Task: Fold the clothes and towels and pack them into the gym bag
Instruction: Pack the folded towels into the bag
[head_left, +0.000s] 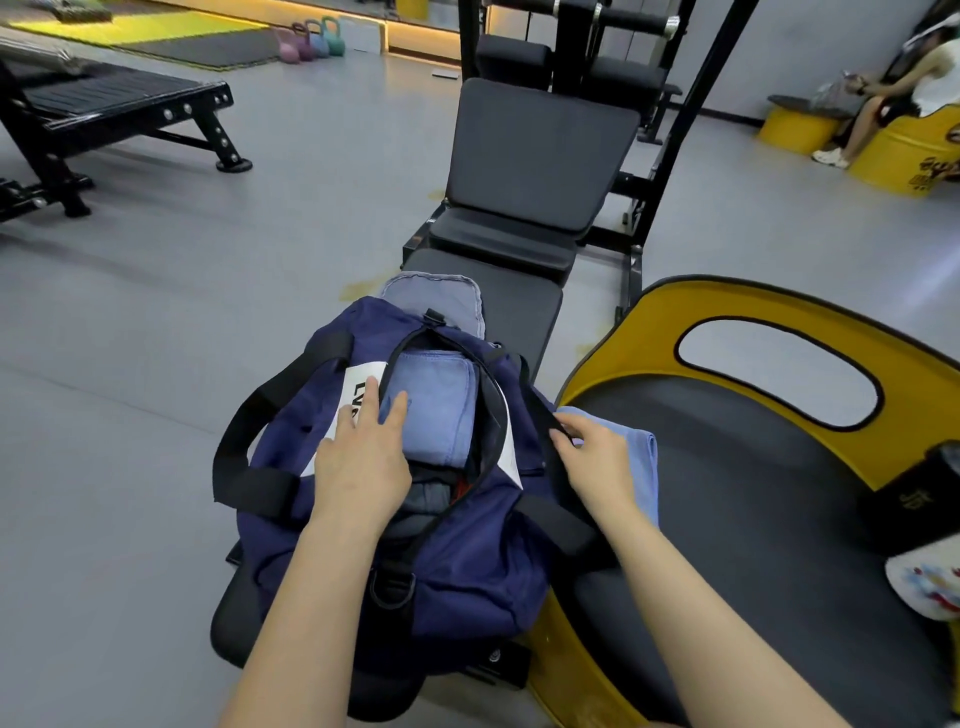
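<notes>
A navy gym bag (322, 452) with black straps sits unzipped on a black bench (524, 306). Inside lies a folded light blue towel (436, 410), with darker folded clothes (431, 499) beneath it. My left hand (363, 457) rests with straight fingers on the bag's left rim and the towel's edge. On the bag's right side, my right hand (592, 457) pinches a black strap (545, 415). Under that hand, a second light blue towel (644, 467) lies folded on the yellow seat (753, 499) beside the bag.
The bench's raised backrest (540, 156) and a black rack (665, 130) stand behind the bag. A dark canister (919, 499) and a printed white item (930, 577) sit on the yellow seat at right. Another bench (104, 114) is far left. A person (893, 98) sits far right.
</notes>
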